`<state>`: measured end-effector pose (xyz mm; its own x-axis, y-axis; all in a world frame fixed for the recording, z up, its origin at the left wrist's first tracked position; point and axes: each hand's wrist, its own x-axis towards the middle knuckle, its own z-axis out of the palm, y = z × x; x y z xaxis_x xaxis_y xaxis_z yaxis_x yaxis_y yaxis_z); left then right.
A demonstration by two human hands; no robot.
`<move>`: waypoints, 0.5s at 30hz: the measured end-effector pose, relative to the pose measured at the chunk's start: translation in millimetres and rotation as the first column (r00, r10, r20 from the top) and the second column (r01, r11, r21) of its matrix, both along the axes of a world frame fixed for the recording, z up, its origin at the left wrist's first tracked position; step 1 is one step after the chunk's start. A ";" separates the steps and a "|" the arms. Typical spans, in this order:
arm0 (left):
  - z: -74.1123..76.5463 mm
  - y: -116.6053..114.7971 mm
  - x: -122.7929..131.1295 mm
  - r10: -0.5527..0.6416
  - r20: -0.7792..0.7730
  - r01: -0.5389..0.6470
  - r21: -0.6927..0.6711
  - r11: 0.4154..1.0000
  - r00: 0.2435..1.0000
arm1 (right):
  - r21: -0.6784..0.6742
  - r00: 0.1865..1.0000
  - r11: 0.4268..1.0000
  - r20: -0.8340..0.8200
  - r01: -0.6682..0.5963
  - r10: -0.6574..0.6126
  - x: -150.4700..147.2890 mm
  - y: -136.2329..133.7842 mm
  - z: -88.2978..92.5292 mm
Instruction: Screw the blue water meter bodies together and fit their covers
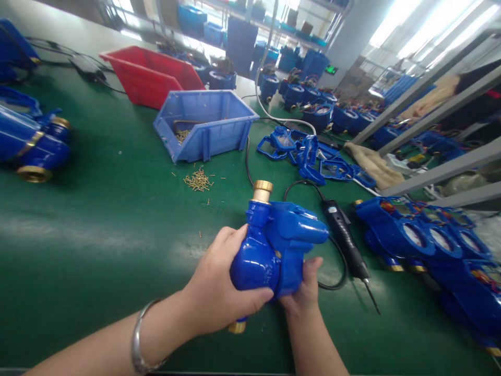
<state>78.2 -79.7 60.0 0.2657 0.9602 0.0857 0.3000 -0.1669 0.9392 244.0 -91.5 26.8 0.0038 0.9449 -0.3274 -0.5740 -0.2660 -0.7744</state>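
Note:
Both hands hold one blue water meter (256, 261) with brass threaded ends, turned on its side above the green table. My left hand (219, 282) is wrapped round its rounded body, thumb along the lower side. My right hand (303, 292) grips the meter from beneath on the right, its fingers partly hidden behind the housing. Just right of the meter lies a black electric screwdriver (346, 240) with its bit pointing toward me. Beyond the meter, a small heap of brass screws (198, 180) is spread on the table.
A blue bin (223, 141) with screws inside stands behind the heap, a red bin (136, 78) behind it. Blue plastic covers (309, 151) lie at centre right. More water meters (415, 235) line the right side; others (31, 138) lie at left. A grey metal frame (442, 156) rises at right.

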 end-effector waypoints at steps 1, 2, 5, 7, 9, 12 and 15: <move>-3.1 -4.8 0.4 -0.020 -0.021 0.022 0.071 0.997 1.000 | -0.031 1.000 1.000 -0.028 -0.005 0.004 1.2 -0.4 -1.8; -6.3 -9.5 1.0 -0.036 -0.036 0.041 0.138 0.990 0.999 | -0.057 0.998 0.998 -0.057 -0.011 0.008 2.4 -0.6 -3.1; -13.7 -20.3 3.1 -0.050 -0.058 0.065 0.292 0.954 0.997 | -0.102 0.990 0.993 -0.130 -0.066 0.052 4.4 -0.6 -5.2; -15.4 -24.0 4.5 -0.033 -0.081 0.059 0.348 0.936 0.996 | -0.104 0.985 0.990 -0.151 -0.098 0.082 3.4 -0.1 -5.3; -15.2 -25.8 5.8 -0.004 -0.101 0.043 0.384 0.922 0.995 | -0.109 0.985 0.988 -0.142 -0.112 0.096 0.8 1.1 -4.0; -15.0 -27.6 7.6 0.023 -0.126 0.031 0.412 0.911 0.992 | -0.137 0.988 0.982 -0.100 -0.134 0.121 -3.8 3.9 0.5; -17.3 -29.5 8.8 0.032 -0.148 0.034 0.426 0.904 0.989 | -0.135 0.985 0.978 -0.088 -0.158 0.147 -6.0 5.8 4.1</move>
